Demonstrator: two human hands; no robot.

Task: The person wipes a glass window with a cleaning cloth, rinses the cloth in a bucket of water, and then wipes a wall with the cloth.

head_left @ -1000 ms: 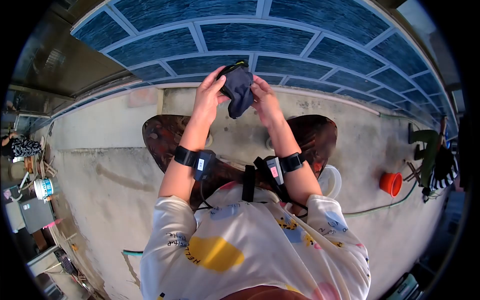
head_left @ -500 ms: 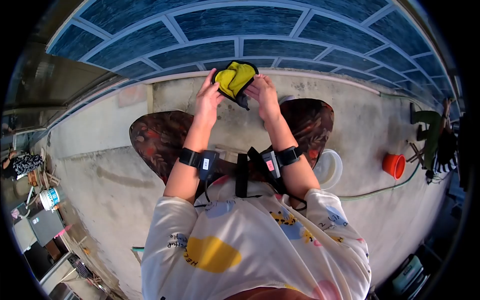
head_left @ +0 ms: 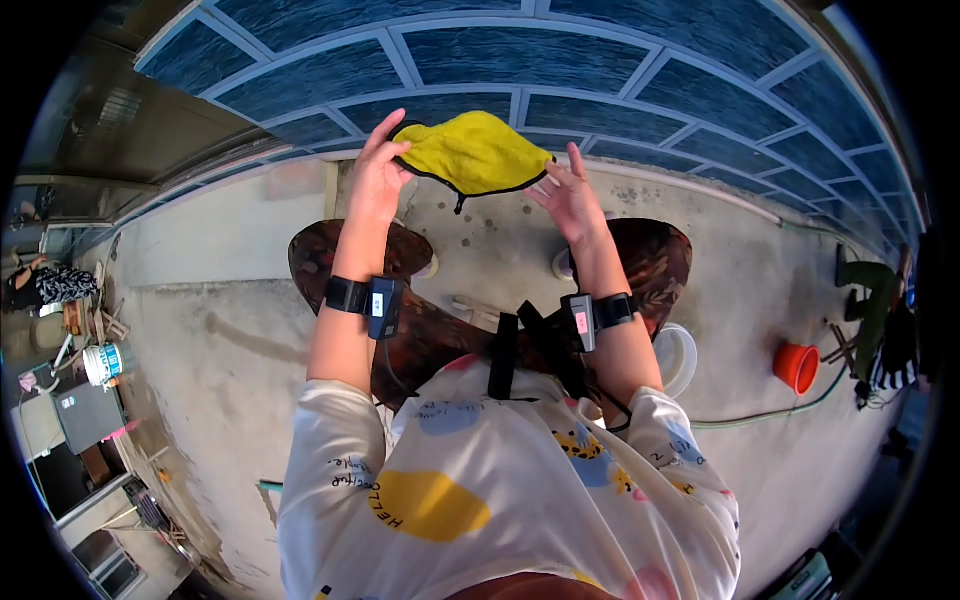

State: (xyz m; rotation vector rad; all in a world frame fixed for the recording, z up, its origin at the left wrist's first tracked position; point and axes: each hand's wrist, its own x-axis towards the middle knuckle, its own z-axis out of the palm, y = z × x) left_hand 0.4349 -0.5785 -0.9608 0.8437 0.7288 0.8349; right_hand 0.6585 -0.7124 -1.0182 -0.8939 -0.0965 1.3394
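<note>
In the head view, a yellow cloth [head_left: 475, 152] with a dark edge is spread between the left hand [head_left: 376, 182] and the right hand [head_left: 573, 200], above the floor [head_left: 740, 300] before the blue wall [head_left: 530, 55]. The fingers of each hand are closed on the cloth, at opposite ends. A red bucket [head_left: 797, 369] stands off to the right

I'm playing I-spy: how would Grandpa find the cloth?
Start at the blue wall up top. In front of its lower edge, between the left hand and right hand, is the cloth. Unlike the wall, it's bright yellow with a black edge.
</note>
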